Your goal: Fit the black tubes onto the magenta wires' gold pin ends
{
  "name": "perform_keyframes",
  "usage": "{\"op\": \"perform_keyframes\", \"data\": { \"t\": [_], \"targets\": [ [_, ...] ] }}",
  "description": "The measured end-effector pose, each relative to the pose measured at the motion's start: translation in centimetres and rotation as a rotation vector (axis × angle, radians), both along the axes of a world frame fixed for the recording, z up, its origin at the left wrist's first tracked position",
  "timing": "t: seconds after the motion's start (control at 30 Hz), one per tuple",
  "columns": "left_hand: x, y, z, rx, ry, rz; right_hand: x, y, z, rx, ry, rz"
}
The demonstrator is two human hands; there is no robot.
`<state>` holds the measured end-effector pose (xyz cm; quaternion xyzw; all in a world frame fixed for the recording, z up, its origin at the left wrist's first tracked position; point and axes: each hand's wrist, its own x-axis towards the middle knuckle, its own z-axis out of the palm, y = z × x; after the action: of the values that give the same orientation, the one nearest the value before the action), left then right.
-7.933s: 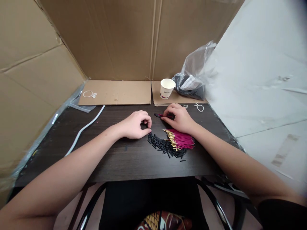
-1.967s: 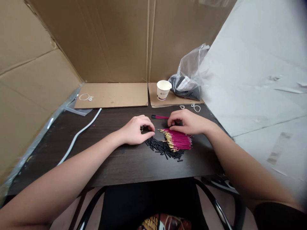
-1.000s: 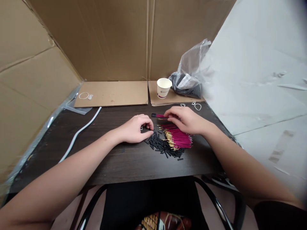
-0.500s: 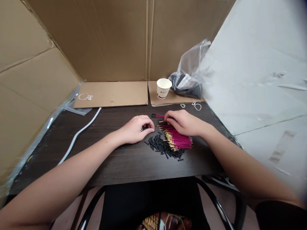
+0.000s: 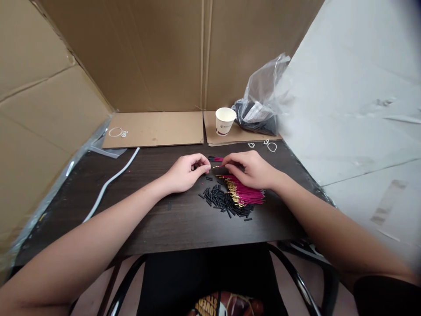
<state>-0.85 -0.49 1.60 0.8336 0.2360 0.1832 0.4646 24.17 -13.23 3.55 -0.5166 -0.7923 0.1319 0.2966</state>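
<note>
My right hand point(image 5: 250, 170) pinches a single magenta wire point(image 5: 217, 166), its gold tip pointing left. Facing it, my left hand point(image 5: 188, 174) has thumb and forefinger pressed together close to that tip; whatever lies between them is too small to make out. Below my right hand is a bundle of magenta wires point(image 5: 248, 192) with gold pins at their left ends. Short black tubes point(image 5: 221, 202) are heaped in front and to the left of the bundle, and a few lie loose. Behind the hands a small group of wires with black ends point(image 5: 214, 159) shows partly.
A paper cup point(image 5: 225, 122) and a clear plastic bag point(image 5: 258, 116) with dark contents stand on cardboard at the back. White rubber bands point(image 5: 271, 147) lie nearby. A pale tube point(image 5: 110, 182) runs along the left of the dark table point(image 5: 158, 232). Cardboard walls rise behind and left.
My left hand has moved slightly up, its fingers closing together near the wire tip. My right hand has shifted a little left with the wire, away from the bundle.
</note>
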Motion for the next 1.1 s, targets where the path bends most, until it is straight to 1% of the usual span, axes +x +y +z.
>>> {"op": "perform_keyframes", "data": {
  "t": [0.47,0.67,1.0,1.1],
  "targets": [
    [0.1,-0.4,-0.1,0.002,-0.003,0.015,-0.4,0.1,-0.4,0.004,-0.006,0.003],
    [0.3,-0.9,-0.3,-0.025,-0.055,0.076,-1.0,0.0,-0.8,0.066,-0.01,-0.047],
    [0.5,-1.1,-0.3,-0.076,-0.082,0.094,-1.3,0.1,-1.6,0.211,-0.036,-0.001],
    [0.5,-0.9,-0.3,-0.088,-0.083,0.085,-1.3,0.1,-1.7,0.228,-0.067,0.007]
  ]
}}
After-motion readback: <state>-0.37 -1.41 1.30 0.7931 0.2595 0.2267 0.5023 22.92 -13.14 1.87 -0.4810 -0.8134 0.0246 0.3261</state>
